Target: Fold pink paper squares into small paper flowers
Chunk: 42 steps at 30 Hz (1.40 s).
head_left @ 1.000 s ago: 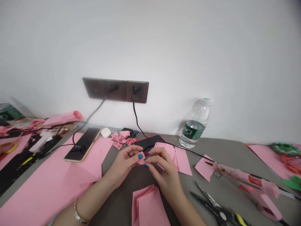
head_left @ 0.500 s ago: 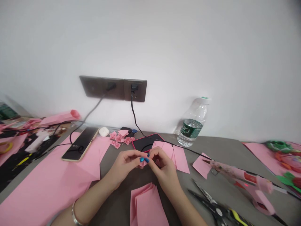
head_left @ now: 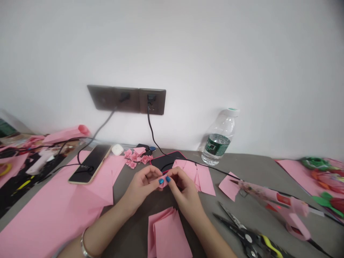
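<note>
The left hand [head_left: 142, 184] and right hand [head_left: 182, 190] pinch, fingertips pressed together, a small folded pink paper piece [head_left: 162, 185] just in front of a black pink-rimmed tablet [head_left: 163, 161] — small pink paper rosettes [head_left: 135, 156] lie finished beside it, folded pink paper sheets [head_left: 199, 179] apparently unworked against it.

Bright, even indoor light washes over the white wall [head_left: 172, 46] from no source in view, leaving a faint, soft shadow beside the plastic water bottle [head_left: 217, 141]. The left hand [head_left: 141, 186], right hand [head_left: 184, 190] and pink paper piece [head_left: 162, 185] look fairly sharp, while the pliers [head_left: 248, 238] and glue gun [head_left: 279, 204] blur toward the right, where the wide lens bends the table edge [head_left: 255, 156].
</note>
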{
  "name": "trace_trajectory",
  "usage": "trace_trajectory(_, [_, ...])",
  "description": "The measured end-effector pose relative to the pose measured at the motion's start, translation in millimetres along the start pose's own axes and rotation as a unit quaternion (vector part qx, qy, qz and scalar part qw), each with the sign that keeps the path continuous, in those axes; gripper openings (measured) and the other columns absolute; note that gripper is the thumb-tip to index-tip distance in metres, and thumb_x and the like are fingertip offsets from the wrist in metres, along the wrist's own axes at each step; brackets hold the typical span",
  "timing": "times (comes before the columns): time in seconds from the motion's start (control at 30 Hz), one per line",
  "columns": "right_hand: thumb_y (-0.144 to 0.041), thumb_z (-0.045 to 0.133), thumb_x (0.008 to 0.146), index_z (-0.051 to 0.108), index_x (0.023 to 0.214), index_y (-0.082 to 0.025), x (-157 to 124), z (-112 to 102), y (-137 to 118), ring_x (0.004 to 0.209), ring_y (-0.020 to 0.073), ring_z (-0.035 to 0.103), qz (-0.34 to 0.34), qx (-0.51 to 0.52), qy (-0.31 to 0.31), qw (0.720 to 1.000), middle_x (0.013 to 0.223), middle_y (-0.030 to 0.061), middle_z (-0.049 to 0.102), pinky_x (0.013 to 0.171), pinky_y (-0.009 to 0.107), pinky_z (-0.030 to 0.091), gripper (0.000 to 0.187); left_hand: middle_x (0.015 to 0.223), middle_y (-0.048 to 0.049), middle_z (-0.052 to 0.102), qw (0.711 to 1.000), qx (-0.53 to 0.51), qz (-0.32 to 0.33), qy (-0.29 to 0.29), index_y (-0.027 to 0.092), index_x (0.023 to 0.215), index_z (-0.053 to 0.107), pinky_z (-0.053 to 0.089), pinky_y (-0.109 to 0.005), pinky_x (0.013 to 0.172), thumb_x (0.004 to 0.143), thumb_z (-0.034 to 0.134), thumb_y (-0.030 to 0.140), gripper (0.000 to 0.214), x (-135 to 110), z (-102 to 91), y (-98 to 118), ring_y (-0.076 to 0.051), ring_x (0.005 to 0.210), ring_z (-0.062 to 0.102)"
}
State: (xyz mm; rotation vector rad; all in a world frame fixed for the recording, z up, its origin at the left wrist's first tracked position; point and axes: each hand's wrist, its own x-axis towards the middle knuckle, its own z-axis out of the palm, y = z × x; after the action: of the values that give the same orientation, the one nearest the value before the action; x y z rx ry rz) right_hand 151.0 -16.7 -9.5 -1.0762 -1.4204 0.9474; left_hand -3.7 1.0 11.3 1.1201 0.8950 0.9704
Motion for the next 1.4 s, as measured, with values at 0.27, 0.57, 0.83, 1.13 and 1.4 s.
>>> trace_trajectory(0.27, [-0.026,0.049,0.09,0.059,0.089,-0.018,1.1,-0.4,-1.1,0.07,0.0176,0.058,-0.002,-0.018,0.003,1.0,0.08,0.004,0.061,0.062,0.028,0.045,0.013,0.085,-0.0013,0.06,0.998,0.035,0.042,-0.018,0.018,0.086,0.062,0.048,-0.021,0.067,0.068,0.078,0.019,0.024,-1.3,1.2,1.1,-0.017,0.084,0.058])
trace_trajectory(0.57, [-0.028,0.05,0.09,0.056,0.085,-0.019,1.6,0.8,-0.3,0.069,0.0162,0.057,0.004,-0.001,0.002,1.0,0.076,0.0023,0.058,0.061,0.026,0.045,0.013,0.085,-0.0008,0.057,0.998,0.049,0.043,-0.012,0.018,0.086,0.06,0.051,-0.025,0.07,0.074,0.069,0.017,0.015,2.4,-0.5,-4.5,-0.016,0.081,0.056])
trace_trajectory(0.83, [-0.032,0.052,0.09,0.055,0.081,-0.019,1.9,-0.5,-2.0,0.066,0.0151,0.052,0.021,0.02,-0.008,1.0,0.074,0.0014,0.056,0.058,0.025,0.041,0.016,0.079,0.0014,0.058,0.997,0.071,0.023,0.018,0.018,0.083,0.062,0.048,-0.022,0.059,0.071,0.07,0.017,0.015,2.8,-1.2,-2.6,-0.013,0.068,0.055])
trace_trajectory(1.13, [-0.038,0.055,0.089,0.056,0.079,-0.019,1.9,-1.7,-1.2,0.063,0.0141,0.048,0.043,0.046,-0.015,0.998,0.07,-0.0004,0.052,0.057,0.025,0.038,0.022,0.081,-0.0005,0.062,0.996,0.074,0.027,0.03,0.018,0.086,0.064,0.044,-0.02,0.055,0.069,0.072,0.015,0.019,2.1,0.1,1.1,-0.013,0.067,0.056])
trace_trajectory(1.4, [-0.043,0.06,0.087,0.055,0.072,-0.019,3.8,-5.3,-0.3,0.058,0.0126,0.045,0.044,0.087,0.007,0.995,0.065,-0.0021,0.049,0.052,0.023,0.036,0.028,0.074,0.0003,0.06,0.999,0.032,-0.007,-0.004,0.017,0.085,0.06,0.046,-0.019,0.053,0.071,0.077,0.024,0.023,2.1,0.9,-4.8,-0.013,0.066,0.054])
